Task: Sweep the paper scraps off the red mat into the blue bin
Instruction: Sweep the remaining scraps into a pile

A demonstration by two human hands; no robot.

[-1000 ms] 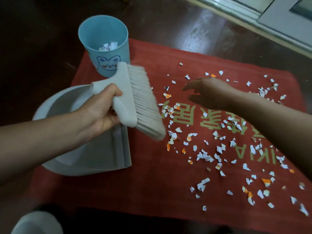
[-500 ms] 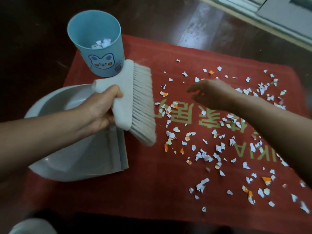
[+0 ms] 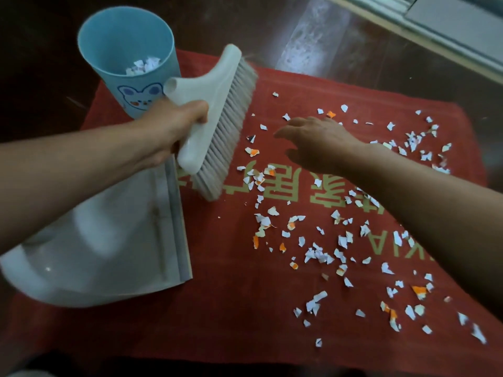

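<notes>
A red mat (image 3: pixel 234 308) with gold lettering lies on the dark floor, strewn with white and orange paper scraps (image 3: pixel 315 251) over its middle and right. The blue bin (image 3: pixel 119 42), with a bear picture and some scraps inside, stands at the mat's far left corner. My left hand (image 3: pixel 177 126) grips the handle of a white hand brush (image 3: pixel 217 115), whose bristles hang tilted just above the mat's left part. My right hand (image 3: pixel 315 142) hovers over the scraps, fingers spread and holding nothing. A white dustpan (image 3: pixel 109 240) lies on the mat's left side, its lip facing the scraps.
Dark wooden floor surrounds the mat. A pale door frame or sill (image 3: pixel 441 31) runs along the far right. A pale smear (image 3: pixel 307 42) marks the floor beyond the mat's far edge.
The brush has swung up and away from me, its head now reaching past the bin's side. My right hand has stayed over the scraps, shifting slightly left.
</notes>
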